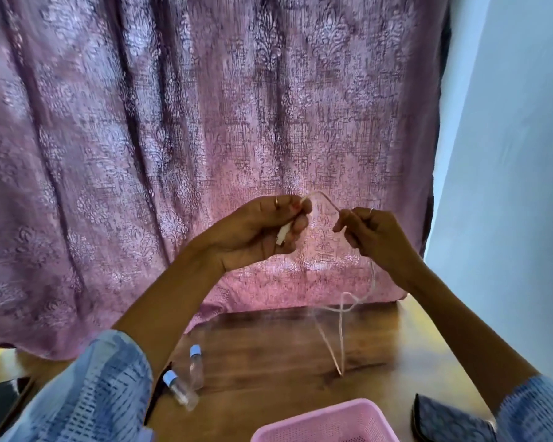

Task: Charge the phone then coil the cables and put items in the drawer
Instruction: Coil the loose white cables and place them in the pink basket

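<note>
A thin white cable is held up in front of the pink curtain. My left hand grips its white plug end, which pokes out below the fingers. From there the cable arches across to my right hand, whose fingers pinch it a short way along. Below the right hand the rest of the cable hangs down in a loose loop, and its low end touches the wooden table. No phone or drawer is in view.
Two small clear bottles with blue caps lie on the table at the left. A pink perforated basket stands at the front edge, with a dark patterned pouch to its right. A dark object sits at the far left. A blue wall rises on the right.
</note>
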